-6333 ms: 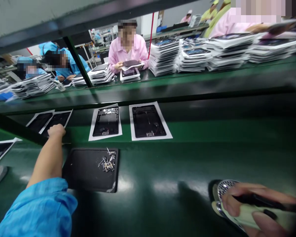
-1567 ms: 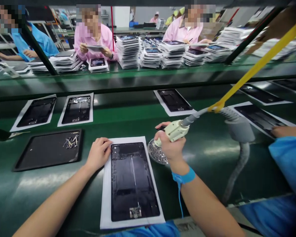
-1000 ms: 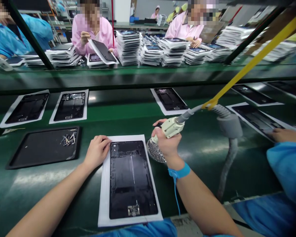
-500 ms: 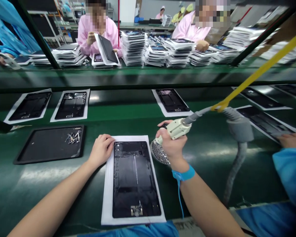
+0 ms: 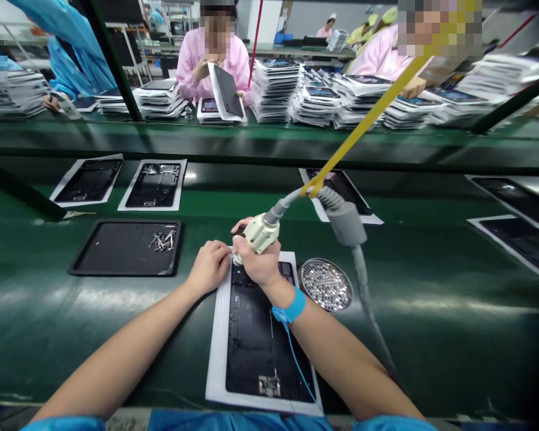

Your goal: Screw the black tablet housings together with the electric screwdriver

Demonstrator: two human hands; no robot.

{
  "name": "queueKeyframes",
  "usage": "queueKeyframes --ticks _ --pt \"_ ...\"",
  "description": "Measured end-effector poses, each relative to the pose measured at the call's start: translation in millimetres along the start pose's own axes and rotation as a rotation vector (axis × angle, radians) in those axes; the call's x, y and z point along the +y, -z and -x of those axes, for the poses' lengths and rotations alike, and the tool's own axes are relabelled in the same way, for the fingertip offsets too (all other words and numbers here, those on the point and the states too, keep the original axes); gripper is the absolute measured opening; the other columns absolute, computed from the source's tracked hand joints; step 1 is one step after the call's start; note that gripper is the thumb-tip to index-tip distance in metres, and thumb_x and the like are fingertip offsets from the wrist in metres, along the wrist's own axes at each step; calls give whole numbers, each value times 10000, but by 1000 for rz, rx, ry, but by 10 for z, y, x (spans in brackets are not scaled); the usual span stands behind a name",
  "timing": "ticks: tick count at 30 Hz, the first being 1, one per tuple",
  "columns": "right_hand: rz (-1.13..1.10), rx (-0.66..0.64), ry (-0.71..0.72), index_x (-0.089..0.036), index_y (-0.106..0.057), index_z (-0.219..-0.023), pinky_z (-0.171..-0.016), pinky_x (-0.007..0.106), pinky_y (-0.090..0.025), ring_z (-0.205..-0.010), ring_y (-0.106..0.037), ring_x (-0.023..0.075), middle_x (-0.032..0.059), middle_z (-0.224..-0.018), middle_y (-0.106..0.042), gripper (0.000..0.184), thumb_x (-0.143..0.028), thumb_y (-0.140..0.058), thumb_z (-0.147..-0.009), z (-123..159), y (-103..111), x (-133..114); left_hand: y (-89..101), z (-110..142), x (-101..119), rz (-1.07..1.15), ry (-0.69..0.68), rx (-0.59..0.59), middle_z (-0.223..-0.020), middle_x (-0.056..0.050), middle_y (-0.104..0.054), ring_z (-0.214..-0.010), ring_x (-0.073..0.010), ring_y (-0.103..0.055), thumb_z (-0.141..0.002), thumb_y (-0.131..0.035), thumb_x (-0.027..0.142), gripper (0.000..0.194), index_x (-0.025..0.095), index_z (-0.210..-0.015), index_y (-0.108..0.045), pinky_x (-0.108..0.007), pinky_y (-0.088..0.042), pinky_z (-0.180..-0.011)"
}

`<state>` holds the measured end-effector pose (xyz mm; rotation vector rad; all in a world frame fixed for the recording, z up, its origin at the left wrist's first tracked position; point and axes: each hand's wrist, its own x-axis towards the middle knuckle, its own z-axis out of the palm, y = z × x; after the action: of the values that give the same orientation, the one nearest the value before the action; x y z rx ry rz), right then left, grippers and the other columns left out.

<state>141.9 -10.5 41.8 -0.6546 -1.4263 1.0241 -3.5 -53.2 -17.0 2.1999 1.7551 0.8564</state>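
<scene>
In front of me a black tablet housing (image 5: pixel 256 341) lies on a white foam sheet (image 5: pixel 218 371), with a small circuit board at its near end. My left hand (image 5: pixel 209 267) is closed at the far left corner, fingers bent against the housing and sheet edge. My right hand (image 5: pixel 260 261) is wrapped round a cream electric screwdriver (image 5: pixel 261 232), held over the same corner. Its tip is down at the housing, partly hidden by my fingers. A blue wrist strap (image 5: pixel 291 306) circles my right wrist. Right of the housing sits a round metal screw dish (image 5: pixel 326 284).
A black tray (image 5: pixel 121 248) with small metal parts lies left. More tablet housings (image 5: pixel 154 184) on sheets line the far strip. A yellow strap (image 5: pixel 368 120) suspends the screwdriver's grey cable (image 5: pixel 362 269). Across the bench, people in pink work among stacked tablets (image 5: pixel 276 90).
My right hand has carried the screwdriver left from above the screw dish to the housing's far left corner. My left hand stays at that corner. The view has swung right.
</scene>
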Motion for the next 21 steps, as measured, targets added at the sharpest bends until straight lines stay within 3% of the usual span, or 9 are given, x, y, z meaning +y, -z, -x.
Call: queueKeyframes --ticks 12,17,21 --pt "24 -8 -49 -207 -644 -1006 -661 321 -581 -646 -656 156 14 -810 -698 262 -349 -738 -808 59 -44 210 -47 -13 28 -13 49 -24 -1048 -100 -688 -961 -241 -593 -951 -504 175 213 193 -962 -716 -392 -492 -845" --pt "104 92 -157 -201 -665 -863 -545 305 -537 -539 -608 159 1 -678 -677 283 -430 -781 -743 82 -32 173 -23 5 155 -78 47 -104 -1097 -121 -726 -1023 -256 -629 -925 -544 142 223 188 -1013 -744 -409 -514 -893" --pt "173 81 -168 -241 -676 -713 -548 321 -532 -535 -627 172 38 -675 -671 211 -416 -783 -763 10 135 170 10 29 164 -209 74 -106 -1163 -69 -748 -1042 -193 -662 -924 -616 201 259 256 -1140 -750 -328 -520 -921"
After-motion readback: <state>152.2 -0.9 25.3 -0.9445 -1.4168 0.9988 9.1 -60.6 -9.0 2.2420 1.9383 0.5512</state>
